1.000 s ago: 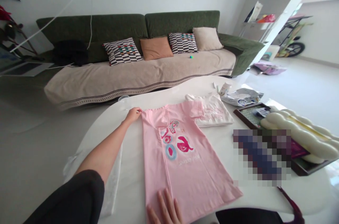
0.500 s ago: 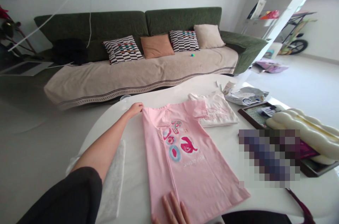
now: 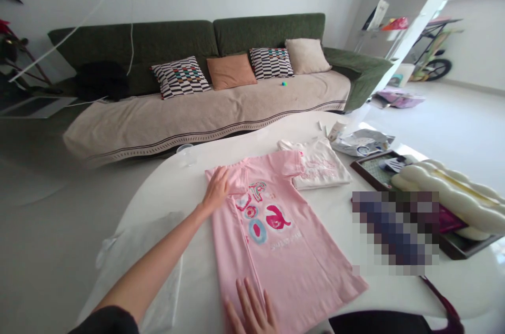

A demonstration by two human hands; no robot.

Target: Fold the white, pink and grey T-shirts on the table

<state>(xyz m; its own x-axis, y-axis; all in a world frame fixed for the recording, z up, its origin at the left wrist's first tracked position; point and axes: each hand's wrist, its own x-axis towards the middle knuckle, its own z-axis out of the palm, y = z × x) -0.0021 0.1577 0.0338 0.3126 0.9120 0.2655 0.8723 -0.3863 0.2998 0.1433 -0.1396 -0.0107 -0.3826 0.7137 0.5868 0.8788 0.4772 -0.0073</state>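
Left hand (image 3: 216, 186) rests loosely flattened on the pink T-shirt (image 3: 300, 276) by the shoulder, no pinch visible; right hand (image 3: 252, 310), fingers spread flat near the hem, grips nothing. It lies on the white tabletop (image 3: 165, 181), 1 side folded in. Looks light, soft, floppy; best held at shoulder and hem. Pale lettering (image 3: 284, 242) too blurred to read.

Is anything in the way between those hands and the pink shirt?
Nothing visible: the left hand rests on the pink shirt near its top, the right hand near its hem. The folded white shirt lies by one sleeve, away from both hands.
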